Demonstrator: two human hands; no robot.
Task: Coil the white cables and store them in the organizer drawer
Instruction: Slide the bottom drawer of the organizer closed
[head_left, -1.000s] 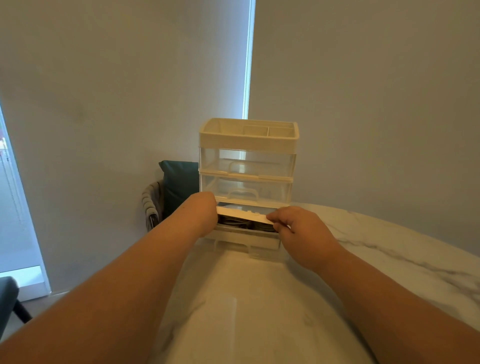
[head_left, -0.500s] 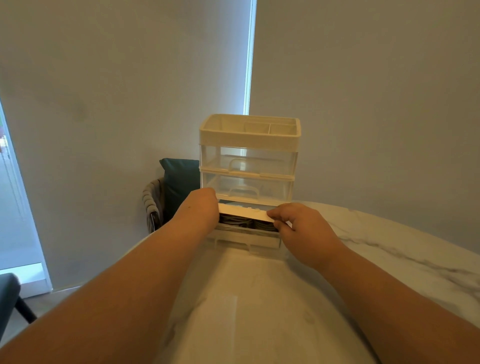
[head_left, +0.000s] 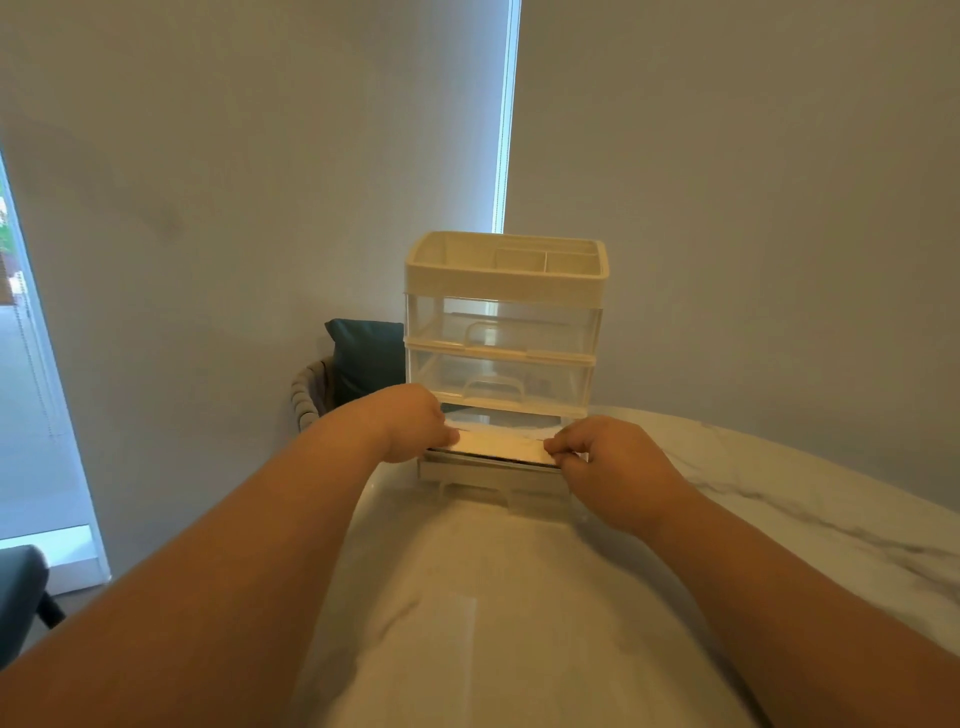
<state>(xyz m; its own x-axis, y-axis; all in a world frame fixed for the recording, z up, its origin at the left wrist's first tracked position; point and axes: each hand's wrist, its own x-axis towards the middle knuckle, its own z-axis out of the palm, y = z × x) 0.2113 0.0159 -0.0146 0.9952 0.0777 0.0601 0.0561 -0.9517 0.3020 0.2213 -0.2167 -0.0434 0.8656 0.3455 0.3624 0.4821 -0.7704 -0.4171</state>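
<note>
The left hand (head_left: 415, 426) is seen with its fingers curled inward, and the left end of a flat pale strip (head_left: 498, 444) is pinched by it. The right hand (head_left: 608, 467) is curled in the same way, knuckles up, and the strip's right end is pinched between its thumb and fingers. The strip is held roughly level between the two hands, across the open top of the bottom drawer (head_left: 493, 475).

This drawer is pulled partway out of the organizer (head_left: 504, 283) toward the person, and a moulded handle is carried on its front. Only a thin dark gap is shown beneath the strip, so the white cables cannot be made out inside the drawer.

The organizer is stood upright near the far edge of the worktop (head_left: 779, 519). Its two upper drawers are closed; they are made of clear plastic, each with a small arched handle, and are framed in cream plastic. A cream tray divided into compartments is set on top.

The worktop is smooth and pale, marbled with grey veins, and its edge is rounded. Behind it a dark teal cushion (head_left: 363, 358) is propped in a chair with a woven rim (head_left: 306, 395). The background is filled by two plain grey panels, parted by a narrow bright slit of daylight (head_left: 501, 156). A tall bright opening (head_left: 31, 415) is seen at the far left, and a dark seat (head_left: 21, 587) at the lower left.
</note>
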